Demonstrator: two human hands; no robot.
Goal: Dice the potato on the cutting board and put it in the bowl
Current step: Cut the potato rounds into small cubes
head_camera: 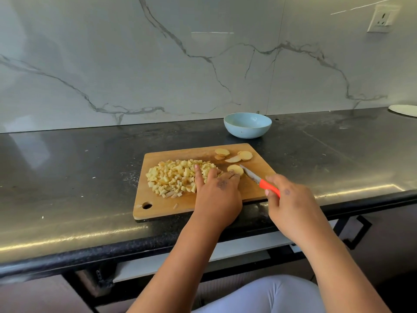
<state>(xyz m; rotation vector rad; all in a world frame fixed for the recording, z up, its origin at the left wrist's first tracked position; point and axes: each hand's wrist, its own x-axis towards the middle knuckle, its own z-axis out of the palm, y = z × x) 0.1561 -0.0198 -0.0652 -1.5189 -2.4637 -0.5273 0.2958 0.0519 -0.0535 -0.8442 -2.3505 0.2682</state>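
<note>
A wooden cutting board lies on the dark counter. On its left half sits a heap of diced potato. Several potato slices lie near the board's far right corner. My left hand rests on the board beside the dice, its index finger stretched out over the heap and the other fingers on a potato slice. My right hand grips the orange handle of a small knife, whose blade tip touches that slice. An empty light blue bowl stands behind the board.
The black counter ends in a rounded front edge close to the board's near side. A marble wall rises behind the bowl. A white round plate sits at the far right. A wall socket is at the top right.
</note>
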